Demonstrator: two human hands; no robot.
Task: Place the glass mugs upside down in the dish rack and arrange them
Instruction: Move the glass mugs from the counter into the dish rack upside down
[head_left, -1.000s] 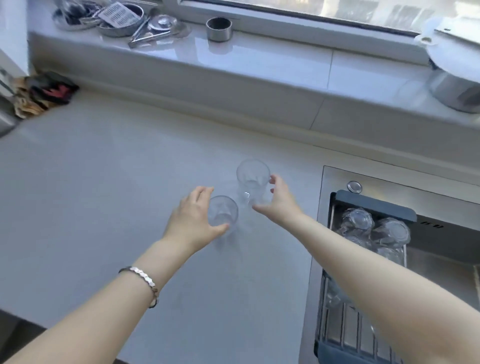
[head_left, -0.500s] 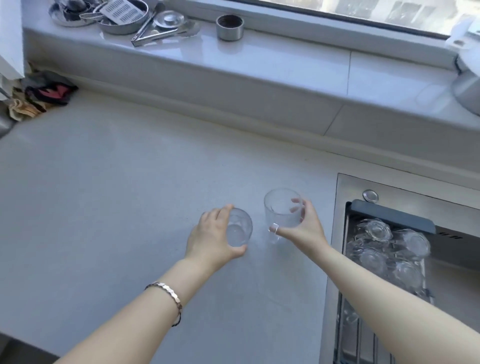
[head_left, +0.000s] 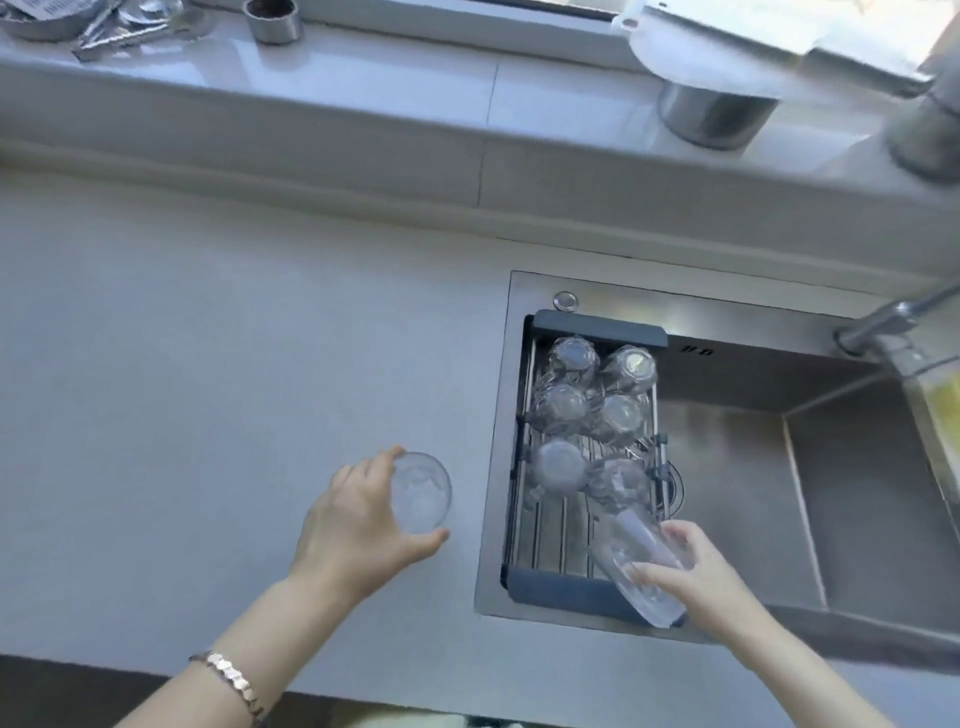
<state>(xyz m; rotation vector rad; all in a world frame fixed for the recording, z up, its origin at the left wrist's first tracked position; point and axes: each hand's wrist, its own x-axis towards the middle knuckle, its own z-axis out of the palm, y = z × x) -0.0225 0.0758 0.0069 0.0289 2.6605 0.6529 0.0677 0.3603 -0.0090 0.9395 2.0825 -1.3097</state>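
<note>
My left hand grips a clear glass mug just above the grey counter, left of the sink. My right hand holds a second glass mug, tipped on its side over the near end of the dish rack. The rack, metal bars with dark end pieces, lies across the left part of the sink. Several glass mugs stand upside down in its far half, in two columns.
The steel sink basin opens to the right of the rack, with a tap at its far right. On the window sill stand a metal pot with a white lid, a small metal cup and utensils.
Both hands closed on the two mugs on the counter and lifted them. My right hand carried its mug right, over the rack, and tipped it. The view swung right toward the sink.
</note>
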